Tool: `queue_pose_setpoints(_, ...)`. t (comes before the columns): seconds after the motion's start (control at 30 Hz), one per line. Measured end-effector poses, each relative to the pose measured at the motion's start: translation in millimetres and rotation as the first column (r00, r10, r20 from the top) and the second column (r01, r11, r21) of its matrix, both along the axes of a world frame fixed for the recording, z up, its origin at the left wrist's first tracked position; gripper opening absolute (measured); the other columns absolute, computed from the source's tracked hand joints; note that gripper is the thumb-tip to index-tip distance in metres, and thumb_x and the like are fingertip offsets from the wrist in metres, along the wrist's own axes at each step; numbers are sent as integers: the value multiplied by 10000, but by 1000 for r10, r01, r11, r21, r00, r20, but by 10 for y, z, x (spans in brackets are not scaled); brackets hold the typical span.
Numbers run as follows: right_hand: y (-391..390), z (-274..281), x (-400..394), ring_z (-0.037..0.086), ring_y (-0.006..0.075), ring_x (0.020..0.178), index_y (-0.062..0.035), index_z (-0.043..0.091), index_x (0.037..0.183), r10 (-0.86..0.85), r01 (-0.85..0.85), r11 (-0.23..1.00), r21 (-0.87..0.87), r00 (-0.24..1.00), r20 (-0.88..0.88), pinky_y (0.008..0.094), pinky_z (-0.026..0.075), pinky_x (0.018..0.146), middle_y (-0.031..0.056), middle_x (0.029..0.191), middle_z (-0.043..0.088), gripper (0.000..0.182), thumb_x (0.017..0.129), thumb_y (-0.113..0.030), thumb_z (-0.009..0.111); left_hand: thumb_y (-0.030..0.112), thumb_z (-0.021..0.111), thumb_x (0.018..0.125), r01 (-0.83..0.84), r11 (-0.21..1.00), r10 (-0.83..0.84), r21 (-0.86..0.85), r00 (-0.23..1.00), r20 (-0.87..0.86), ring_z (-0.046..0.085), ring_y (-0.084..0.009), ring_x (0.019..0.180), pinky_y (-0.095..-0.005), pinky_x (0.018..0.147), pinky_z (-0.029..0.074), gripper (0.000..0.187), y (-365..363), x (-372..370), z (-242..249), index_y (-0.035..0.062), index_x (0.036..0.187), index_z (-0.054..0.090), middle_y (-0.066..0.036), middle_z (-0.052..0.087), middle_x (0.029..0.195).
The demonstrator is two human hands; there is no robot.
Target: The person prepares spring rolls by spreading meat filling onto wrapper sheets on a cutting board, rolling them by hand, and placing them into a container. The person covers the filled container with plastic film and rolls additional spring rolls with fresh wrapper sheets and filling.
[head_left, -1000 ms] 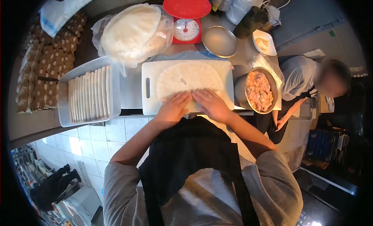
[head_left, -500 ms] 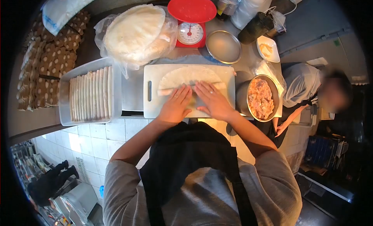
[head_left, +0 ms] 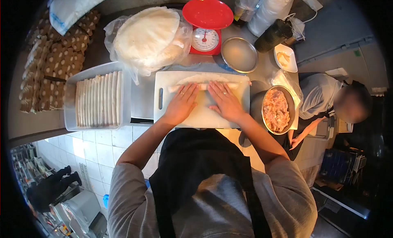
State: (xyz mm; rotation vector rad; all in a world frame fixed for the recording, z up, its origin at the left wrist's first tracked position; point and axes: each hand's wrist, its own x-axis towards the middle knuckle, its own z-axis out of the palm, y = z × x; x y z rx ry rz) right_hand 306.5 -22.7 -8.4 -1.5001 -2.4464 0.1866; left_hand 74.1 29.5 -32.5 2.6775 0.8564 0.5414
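A long pale spring roll (head_left: 203, 87) lies crosswise on the white cutting board (head_left: 200, 119). The thin strip of wrapper (head_left: 200, 77) beyond it is still flat. My left hand (head_left: 181, 103) rests on the left half of the roll, fingers stretched out and fingertips on top. On the right half, my right hand (head_left: 225, 102) lies the same way, flat with fingers extended and thumb pointing inward. A short piece of roll shows between the two hands. Whatever is inside the roll is hidden.
Left of the board stands a plastic tub (head_left: 126, 100) with several finished rolls (head_left: 98, 99). Right is a metal bowl (head_left: 295, 111) of minced filling (head_left: 275, 110). Behind are stacked wrappers (head_left: 145, 31), a red scale (head_left: 204, 39), a metal bowl of liquid (head_left: 239, 54). A co-worker (head_left: 317, 94) stands at right.
Both hands have pushed the roll away from me across the board. The wrapper beyond it has shrunk from a wide half-round to a narrow strip. The view has shifted slightly.
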Motion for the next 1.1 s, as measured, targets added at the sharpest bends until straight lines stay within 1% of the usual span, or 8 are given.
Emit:
queue_pose_setpoints(0.13,413,-46,31,379,289,1331,-33,437,1359,-56,52,989,136,998,22,466,251,1118,139,1422,430,677,789,-300,686,148,669,791,-81,996,82,-21,997,18,435,-320,1265,-435,1063,345,597,379,171,62,23,1335,456,-165,463,1370)
queue_pose_setpoints(0.3,566,-71,-52,508,264,1115,-72,579,1180,-42,49,992,117,997,-64,426,374,960,92,1195,560,471,754,-225,708,119,707,735,-96,992,109,-84,981,160,579,-302,1017,-391,886,474,371,532,195,100,52,1095,649,-109,637,1090)
queue_pose_setpoints(0.4,593,-151,-100,527,260,1036,-77,604,1109,-58,70,991,114,993,-103,416,395,885,79,1067,571,392,748,-197,698,114,713,723,-124,992,126,-23,962,243,602,-292,924,-391,822,492,305,534,231,52,61,1022,677,-79,662,982)
queue_pose_setpoints(0.6,317,-227,-84,542,258,990,-80,609,1057,-10,16,996,85,997,-72,411,411,834,77,971,559,330,753,-187,682,112,711,699,-89,990,104,-106,984,147,612,-264,892,-379,826,489,322,252,153,181,82,1018,681,-74,656,953)
queue_pose_setpoints(0.73,92,-69,3,559,270,981,-75,609,1069,14,-11,1000,26,995,-97,420,421,842,88,1011,587,317,796,-227,662,123,712,742,-109,994,113,-31,968,224,623,-283,977,-380,867,489,362,8,-111,118,54,1094,663,-111,666,1054)
queue_pose_setpoints(0.83,299,232,126,576,304,987,-66,595,1102,-225,290,918,271,942,-248,432,419,866,116,1059,621,339,827,-257,653,114,703,758,-160,987,160,-19,969,189,623,-278,1000,-370,894,483,356,-67,-249,40,44,1104,659,-116,666,1085)
queue_pose_setpoints(0.93,552,184,301,591,347,974,-60,575,1155,-491,523,829,198,850,-188,440,413,883,157,1064,639,381,841,-258,661,107,697,770,-167,986,162,6,966,200,621,-277,1015,-364,908,481,356,-116,-251,38,41,1118,655,-121,666,1094)
queue_pose_setpoints(1.1,388,310,190,603,358,934,-37,541,1205,-419,466,872,151,869,-263,452,411,898,180,999,646,414,872,-265,635,131,701,767,-195,981,187,11,955,230,615,-246,1007,-352,904,478,359,-144,-260,23,57,1114,649,-94,665,1076)
